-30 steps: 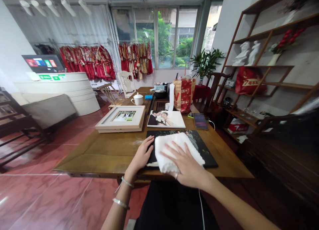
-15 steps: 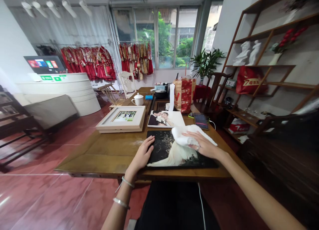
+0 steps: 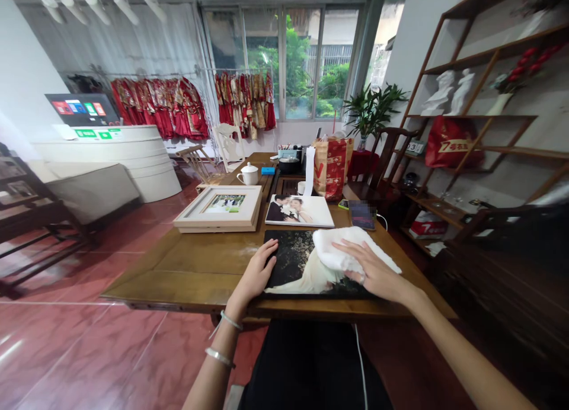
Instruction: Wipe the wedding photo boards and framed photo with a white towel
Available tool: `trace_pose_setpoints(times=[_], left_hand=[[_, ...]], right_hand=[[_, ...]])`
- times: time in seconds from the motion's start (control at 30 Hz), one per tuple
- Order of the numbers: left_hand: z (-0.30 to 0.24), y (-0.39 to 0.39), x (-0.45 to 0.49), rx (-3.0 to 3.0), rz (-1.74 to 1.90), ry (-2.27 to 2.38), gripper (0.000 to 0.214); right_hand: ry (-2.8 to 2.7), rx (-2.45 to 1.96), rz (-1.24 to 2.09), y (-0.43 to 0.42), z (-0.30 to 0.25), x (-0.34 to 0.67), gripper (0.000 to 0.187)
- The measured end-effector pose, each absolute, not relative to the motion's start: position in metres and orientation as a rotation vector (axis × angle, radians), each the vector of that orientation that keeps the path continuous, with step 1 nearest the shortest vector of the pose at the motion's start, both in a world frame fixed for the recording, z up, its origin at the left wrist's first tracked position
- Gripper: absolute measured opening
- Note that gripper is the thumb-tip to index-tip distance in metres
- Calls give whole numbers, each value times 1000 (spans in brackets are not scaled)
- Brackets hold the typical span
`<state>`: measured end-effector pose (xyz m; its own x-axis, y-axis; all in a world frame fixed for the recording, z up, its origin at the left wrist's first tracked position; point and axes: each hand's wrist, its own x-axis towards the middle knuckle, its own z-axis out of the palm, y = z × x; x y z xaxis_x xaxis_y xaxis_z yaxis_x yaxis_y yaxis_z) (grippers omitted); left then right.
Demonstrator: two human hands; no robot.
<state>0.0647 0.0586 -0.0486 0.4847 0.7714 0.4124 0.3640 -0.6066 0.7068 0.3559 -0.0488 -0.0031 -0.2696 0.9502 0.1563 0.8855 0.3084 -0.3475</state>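
Note:
A dark photo panel (image 3: 291,259) showing a pale flowing gown lies flat at the front of the wooden table. On its left edge rests my left hand (image 3: 260,268), open with the fingers spread. My right hand (image 3: 367,268) has hold of a white cloth (image 3: 329,247), pressing it onto the panel's right part. The cloth covers the panel's upper right area and hangs past its edge. Just behind lies a lighter photo panel (image 3: 317,211) with a couple on it.
At the left of the table (image 3: 178,274) lies a pale picture frame (image 3: 189,217). Farther back stand a white lidded mug (image 3: 249,174), a blue box (image 3: 267,170) and a red-and-brown paper bag (image 3: 331,167). A phone (image 3: 362,214) with a cable is at the right.
My right hand and the cloth have slid a little to the right, and the bunched cloth now lies flatter. My left hand stays on the panel's edge. The view has shifted slightly.

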Motion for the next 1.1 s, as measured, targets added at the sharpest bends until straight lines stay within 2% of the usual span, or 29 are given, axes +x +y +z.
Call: trace_pose_setpoints(times=[0.17,0.3,0.57,0.77,0.93,1.1], left_hand=[[-50,60,65,2195,997,938,35],[-49,60,65,2184,1002,942,35],[-46,58,64,2180,970,943,38],[-49,59,64,2185,1009,919,35],[-44,58,64,2177,1000,900,35],[-44,58,62,2160,1028,894,36]], right_hand=[[-2357,-1634,226,-105,-1,319,60],[-2413,-1568,258,-112,0,307,59],[-2212,-1809,310,-17,7,341,62],[-2113,-2031,203,19,8,290,60],[-2280,-1833,145,-21,2,229,60],[-2378,-1690,247,-84,4,221,66]])
